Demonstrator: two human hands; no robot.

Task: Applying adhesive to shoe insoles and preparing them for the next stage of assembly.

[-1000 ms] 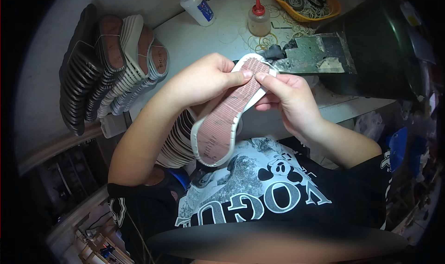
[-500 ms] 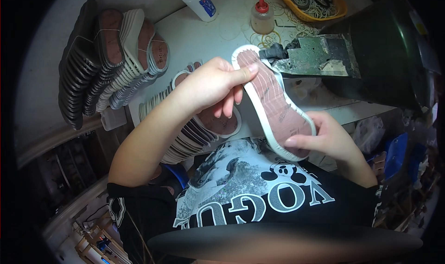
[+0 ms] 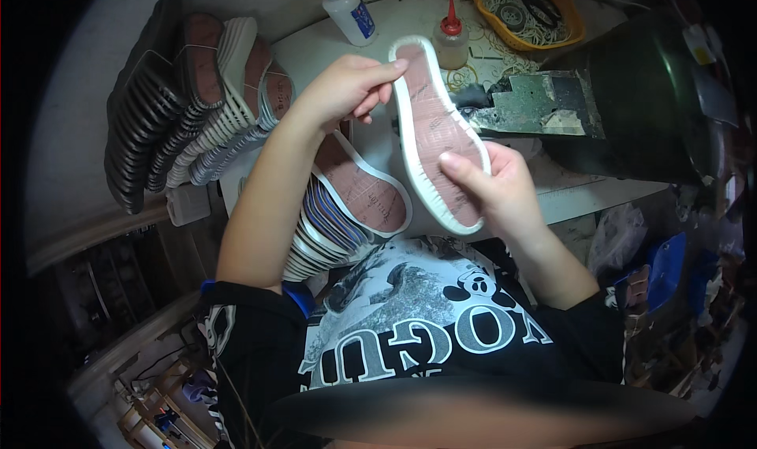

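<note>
A shoe insole (image 3: 438,130) with a reddish-brown underside and a gathered white rim is held up in front of me. My right hand (image 3: 505,185) grips its lower right side, thumb flat on the brown face and fingers hidden behind. At the upper end, my left hand (image 3: 355,90) has its thumb on the white rim, with its other fingers curled beside the edge. Below my left hand, a similar insole (image 3: 367,189) lies on top of a row of stacked insoles (image 3: 327,236).
Tied bundles of insoles (image 3: 158,94) stand at the left. Behind are a white bottle (image 3: 349,15), a red-tipped glue bottle (image 3: 451,43) and a yellow basket (image 3: 493,15) with rubber bands. A dark machine (image 3: 631,110) with a green plate (image 3: 536,106) juts in from the right.
Both hands have shifted left and up with the insole, which now stands more upright and away from the green plate. The left thumb has slid from the brown face to the rim.
</note>
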